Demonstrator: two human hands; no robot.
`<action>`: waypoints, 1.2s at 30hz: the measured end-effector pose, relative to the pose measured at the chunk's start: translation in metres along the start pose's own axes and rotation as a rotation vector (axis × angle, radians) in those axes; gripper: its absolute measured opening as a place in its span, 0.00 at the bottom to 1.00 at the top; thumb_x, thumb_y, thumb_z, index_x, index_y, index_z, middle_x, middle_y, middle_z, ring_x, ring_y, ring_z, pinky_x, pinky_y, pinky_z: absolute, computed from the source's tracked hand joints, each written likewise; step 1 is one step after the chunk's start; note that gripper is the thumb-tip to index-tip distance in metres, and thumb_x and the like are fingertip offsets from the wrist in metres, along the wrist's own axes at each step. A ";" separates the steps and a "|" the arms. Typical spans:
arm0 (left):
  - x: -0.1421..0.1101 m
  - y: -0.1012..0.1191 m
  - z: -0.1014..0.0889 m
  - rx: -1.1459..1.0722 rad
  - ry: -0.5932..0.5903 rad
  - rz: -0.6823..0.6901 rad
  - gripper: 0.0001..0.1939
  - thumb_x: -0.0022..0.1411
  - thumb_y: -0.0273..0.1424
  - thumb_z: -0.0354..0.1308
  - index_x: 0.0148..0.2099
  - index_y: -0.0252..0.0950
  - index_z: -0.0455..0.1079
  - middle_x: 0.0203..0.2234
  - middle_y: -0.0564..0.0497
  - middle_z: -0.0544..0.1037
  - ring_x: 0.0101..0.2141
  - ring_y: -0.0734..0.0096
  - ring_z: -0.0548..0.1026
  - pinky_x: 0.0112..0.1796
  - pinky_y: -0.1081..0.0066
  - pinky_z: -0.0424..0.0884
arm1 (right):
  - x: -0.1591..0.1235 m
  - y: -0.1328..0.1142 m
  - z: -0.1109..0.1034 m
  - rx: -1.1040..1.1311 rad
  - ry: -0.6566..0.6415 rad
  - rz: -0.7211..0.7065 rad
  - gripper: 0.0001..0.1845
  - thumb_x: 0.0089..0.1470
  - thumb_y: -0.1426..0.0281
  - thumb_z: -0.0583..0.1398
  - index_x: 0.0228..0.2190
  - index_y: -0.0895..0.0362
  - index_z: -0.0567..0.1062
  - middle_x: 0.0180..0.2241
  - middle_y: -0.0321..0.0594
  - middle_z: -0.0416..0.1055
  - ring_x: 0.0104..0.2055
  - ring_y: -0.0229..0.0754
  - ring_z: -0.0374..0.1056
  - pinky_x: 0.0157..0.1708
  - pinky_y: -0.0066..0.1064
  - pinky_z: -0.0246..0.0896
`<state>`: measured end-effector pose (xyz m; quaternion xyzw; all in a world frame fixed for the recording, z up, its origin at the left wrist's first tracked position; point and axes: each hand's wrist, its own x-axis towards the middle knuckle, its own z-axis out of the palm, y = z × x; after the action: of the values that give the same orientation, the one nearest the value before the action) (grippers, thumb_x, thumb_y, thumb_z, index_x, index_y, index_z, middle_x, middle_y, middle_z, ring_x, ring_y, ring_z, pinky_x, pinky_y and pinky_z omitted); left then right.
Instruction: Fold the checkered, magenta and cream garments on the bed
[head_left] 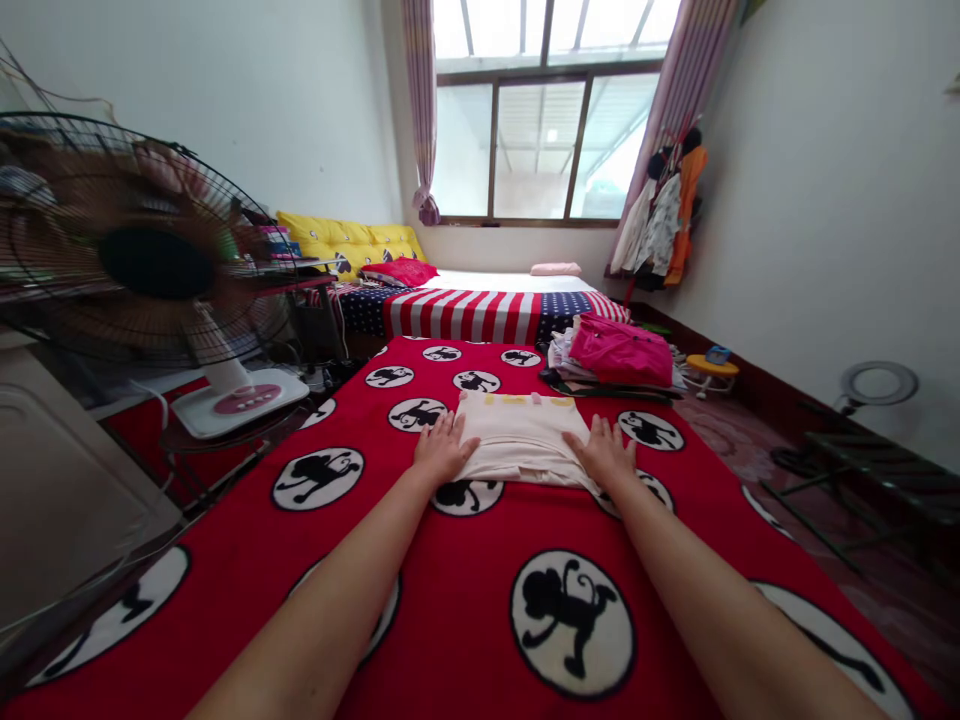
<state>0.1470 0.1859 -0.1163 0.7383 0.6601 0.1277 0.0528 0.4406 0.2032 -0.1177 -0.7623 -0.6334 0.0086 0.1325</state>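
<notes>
A folded cream garment (519,437) with a yellow print along its far edge lies on the red blanket (465,560) patterned with black monkey discs. My left hand (442,450) rests flat on the garment's left edge, fingers stretched out. My right hand (606,452) lies flat on its right edge, fingers spread. Neither hand grips anything.
A pile of folded clothes with a pink garment (621,352) on top sits at the blanket's far right. A running standing fan (142,265) is close on the left. Beyond are a flag-patterned bed (480,310), hanging clothes (664,215) by the window and a ring light (877,385).
</notes>
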 end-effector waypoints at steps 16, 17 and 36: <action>-0.027 0.000 -0.009 -0.418 0.345 -0.075 0.26 0.53 0.35 0.62 0.55 0.40 0.67 0.32 0.47 0.78 0.36 0.55 0.77 0.39 0.65 0.67 | -0.025 -0.001 -0.017 0.360 0.151 -0.056 0.35 0.53 0.60 0.59 0.56 0.69 0.63 0.52 0.62 0.68 0.54 0.60 0.64 0.50 0.44 0.57; -0.027 0.001 -0.009 -0.469 0.358 -0.081 0.25 0.53 0.35 0.62 0.54 0.41 0.68 0.31 0.48 0.78 0.35 0.57 0.77 0.38 0.65 0.67 | -0.023 -0.002 -0.019 0.404 0.129 -0.030 0.36 0.49 0.61 0.61 0.55 0.69 0.65 0.51 0.64 0.68 0.53 0.63 0.65 0.49 0.47 0.58; -0.035 -0.063 -0.040 -1.608 0.056 -0.313 0.33 0.37 0.35 0.75 0.46 0.30 0.71 0.27 0.48 0.79 0.27 0.68 0.77 0.30 0.71 0.71 | -0.183 -0.029 -0.063 0.834 -0.599 -0.371 0.26 0.50 0.47 0.58 0.26 0.59 0.75 0.24 0.40 0.70 0.25 0.38 0.65 0.24 0.26 0.58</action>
<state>0.0728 0.1555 -0.0974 0.3705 0.4634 0.5717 0.5667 0.3882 0.0183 -0.0794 -0.4847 -0.7101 0.4525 0.2368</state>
